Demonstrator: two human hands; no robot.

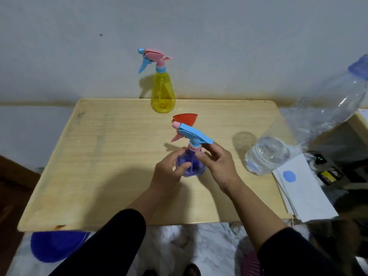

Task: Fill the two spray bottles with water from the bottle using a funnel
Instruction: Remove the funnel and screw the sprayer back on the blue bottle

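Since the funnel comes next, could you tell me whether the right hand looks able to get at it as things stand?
Probably yes, once freed: the right hand grips the purple spray bottle's collar, and the red funnel lies just behind with nothing between.

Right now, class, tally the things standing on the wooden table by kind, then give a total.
Spray bottles: 2, yellow spray bottle and purple spray bottle
Funnels: 1, red funnel
Water bottles: 1, clear water bottle
Total: 4

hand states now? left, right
Left hand: grips purple plastic spray bottle body.
Right hand: pinches that bottle's pink collar.
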